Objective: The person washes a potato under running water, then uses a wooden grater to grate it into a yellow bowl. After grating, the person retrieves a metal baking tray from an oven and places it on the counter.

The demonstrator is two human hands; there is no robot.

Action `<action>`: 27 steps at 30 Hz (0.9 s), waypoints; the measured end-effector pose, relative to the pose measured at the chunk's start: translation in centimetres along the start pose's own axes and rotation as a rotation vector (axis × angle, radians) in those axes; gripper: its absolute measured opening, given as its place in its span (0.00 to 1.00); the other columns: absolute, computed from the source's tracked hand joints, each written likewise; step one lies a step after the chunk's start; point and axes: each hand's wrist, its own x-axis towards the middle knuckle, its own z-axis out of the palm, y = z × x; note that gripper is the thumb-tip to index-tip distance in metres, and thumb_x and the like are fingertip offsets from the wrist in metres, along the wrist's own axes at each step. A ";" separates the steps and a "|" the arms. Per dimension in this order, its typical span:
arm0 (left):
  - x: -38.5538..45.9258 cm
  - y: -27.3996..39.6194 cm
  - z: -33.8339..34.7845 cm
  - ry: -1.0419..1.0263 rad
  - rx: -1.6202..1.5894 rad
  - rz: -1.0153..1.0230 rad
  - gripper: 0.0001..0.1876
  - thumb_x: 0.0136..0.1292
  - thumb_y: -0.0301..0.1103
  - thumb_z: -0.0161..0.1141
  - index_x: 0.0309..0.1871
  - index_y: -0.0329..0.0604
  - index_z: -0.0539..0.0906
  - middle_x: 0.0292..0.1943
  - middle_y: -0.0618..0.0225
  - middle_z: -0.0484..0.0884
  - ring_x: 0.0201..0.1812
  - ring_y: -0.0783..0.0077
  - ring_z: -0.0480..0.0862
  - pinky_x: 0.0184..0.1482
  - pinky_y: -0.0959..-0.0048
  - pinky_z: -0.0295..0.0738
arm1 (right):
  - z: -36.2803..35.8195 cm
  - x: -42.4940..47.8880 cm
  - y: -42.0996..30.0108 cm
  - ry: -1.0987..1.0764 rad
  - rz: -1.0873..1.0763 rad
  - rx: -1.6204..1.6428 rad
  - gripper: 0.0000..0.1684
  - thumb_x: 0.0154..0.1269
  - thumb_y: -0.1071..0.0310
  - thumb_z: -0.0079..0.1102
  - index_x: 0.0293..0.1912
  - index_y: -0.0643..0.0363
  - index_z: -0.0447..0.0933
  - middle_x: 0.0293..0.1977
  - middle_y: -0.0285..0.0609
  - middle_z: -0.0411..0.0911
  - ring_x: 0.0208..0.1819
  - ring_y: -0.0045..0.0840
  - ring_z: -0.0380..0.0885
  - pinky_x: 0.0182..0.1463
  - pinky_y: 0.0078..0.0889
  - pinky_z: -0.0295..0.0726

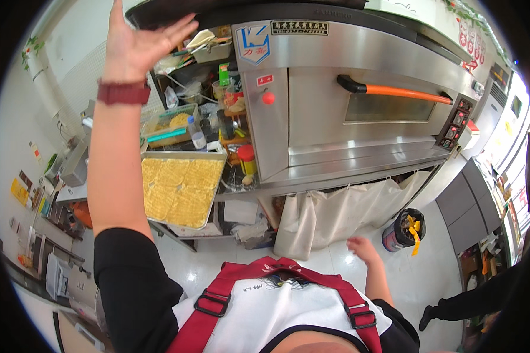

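My left hand [143,46] is raised high at the upper left, palm showing and fingers spread, with a dark red band on the wrist. Its fingers overlap a black flat object [159,15] above the shelf; whether they touch it cannot be told. Below that arm, a metal baking tray [219,176] on the counter carries a yellow sheet of pastry or cake [181,189], partly covered by my forearm. My right hand [362,249] hangs low over the floor, blurred, with nothing visible in it. A steel deck oven [265,132] with an orange door handle [406,92] stands ahead, its door closed.
Beside the oven stand a plastic food container [170,128], a bottle [197,134] and a red-lidded jar [246,159]. A white curtain [327,220] hangs under the oven. A lined bin [402,234] stands on the floor. Another person's leg [477,298] shows at right.
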 end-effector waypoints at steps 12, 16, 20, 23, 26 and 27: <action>-5.4 5.9 -0.8 0.122 0.077 0.179 0.28 0.70 0.44 0.47 0.64 0.29 0.71 0.64 0.44 0.74 0.68 0.45 0.72 0.72 0.44 0.66 | -1.4 -9.0 -31.1 0.241 -0.708 0.170 0.19 0.73 0.75 0.57 0.61 0.62 0.72 0.51 0.39 0.80 0.54 0.21 0.78 0.58 0.25 0.76; -14.0 8.9 -4.7 0.031 0.063 0.203 0.28 0.67 0.38 0.46 0.62 0.22 0.69 0.61 0.38 0.75 0.65 0.42 0.75 0.71 0.46 0.69 | 1.0 -11.6 -40.7 0.020 -0.872 0.325 0.30 0.75 0.56 0.58 0.67 0.63 0.66 0.60 0.50 0.76 0.62 0.34 0.76 0.65 0.38 0.75; -22.9 11.7 -8.9 -0.059 0.139 0.291 0.29 0.65 0.38 0.46 0.63 0.21 0.69 0.62 0.35 0.73 0.64 0.43 0.76 0.68 0.47 0.74 | 5.7 -16.4 -52.2 -0.616 -0.932 0.923 0.52 0.69 0.39 0.59 0.75 0.67 0.51 0.71 0.62 0.61 0.72 0.51 0.63 0.77 0.53 0.58; -33.9 14.8 -12.9 0.089 0.301 0.343 0.36 0.70 0.44 0.53 0.72 0.24 0.59 0.72 0.37 0.64 0.74 0.40 0.63 0.77 0.43 0.56 | 12.2 -20.6 -57.3 -0.646 -0.995 1.107 0.54 0.66 0.47 0.65 0.75 0.66 0.47 0.75 0.61 0.51 0.77 0.55 0.49 0.80 0.67 0.44; -41.5 17.9 -17.1 -0.056 0.155 0.240 0.35 0.69 0.47 0.50 0.71 0.26 0.64 0.70 0.42 0.69 0.71 0.45 0.69 0.74 0.46 0.64 | 18.7 -23.7 -57.6 -0.615 -1.019 1.183 0.48 0.67 0.57 0.65 0.75 0.63 0.49 0.75 0.58 0.51 0.78 0.52 0.48 0.78 0.71 0.47; -44.1 18.5 -18.5 -0.063 0.158 0.236 0.36 0.68 0.48 0.50 0.71 0.27 0.64 0.70 0.42 0.69 0.71 0.46 0.69 0.73 0.47 0.65 | 20.7 -24.4 -57.7 -0.684 -1.036 1.187 0.45 0.68 0.57 0.64 0.74 0.62 0.53 0.73 0.57 0.55 0.76 0.50 0.52 0.75 0.69 0.53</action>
